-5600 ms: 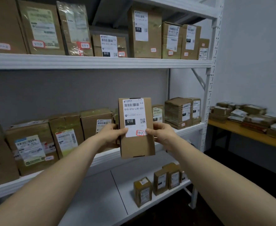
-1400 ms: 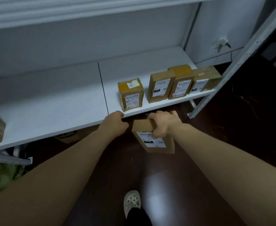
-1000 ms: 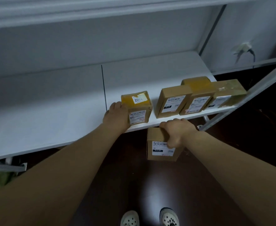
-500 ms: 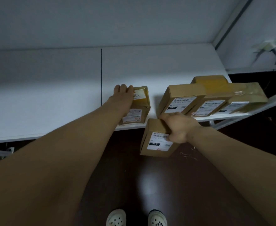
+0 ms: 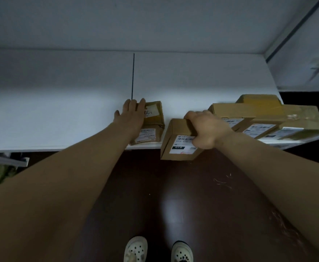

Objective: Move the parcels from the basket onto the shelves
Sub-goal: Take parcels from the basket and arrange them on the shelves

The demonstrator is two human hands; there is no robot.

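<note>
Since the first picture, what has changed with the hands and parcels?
The left hand let go of the labelled box and presses flat on the taped parcel, which has slid left, widening the gap. The right hand alone grips the box, brought down to the front edge of the lower shelf. The three parcels on the right stayed in their row.

Your held parcel (image 5: 177, 148) sits at the shelf (image 5: 60, 114) front edge, between the leftmost parcel (image 5: 154, 127) under your left hand (image 5: 131, 118) and the parcel row (image 5: 264, 118)

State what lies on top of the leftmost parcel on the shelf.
The left hand lies flat on the parcel, fingers straight. A white sticker shows beside them; its left part is covered.
</note>
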